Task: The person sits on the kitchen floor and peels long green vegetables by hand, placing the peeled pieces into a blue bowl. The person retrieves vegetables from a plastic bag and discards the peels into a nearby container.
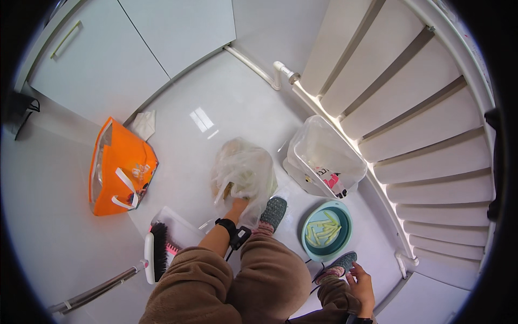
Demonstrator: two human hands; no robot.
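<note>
My left hand (pixel 239 204) reaches into a thin translucent plastic bag (pixel 251 162) on the floor. Its fingers are hidden by the bag, so I cannot see what they touch. Something pale green and brownish shows dimly through the plastic. My right hand (pixel 361 284) hangs over my right slipper (pixel 347 259), fingers loosely bent and apart, with nothing visible in them. Close by, a teal plastic basin (pixel 347 227) holds several pale green cut vegetable sticks (pixel 323 231). Past the basin stands a clear plastic bin (pixel 297 152) with a printed pink and black pattern.
An orange shopping bag (pixel 117 178) with white handles stands at the left, a white tissue (pixel 144 124) behind it. A broom (pixel 150 253) and a dustpan (pixel 180 220) lie near my left leg. A white radiator (pixel 429 162) lines the right wall. White cabinets (pixel 101 60) stand ahead.
</note>
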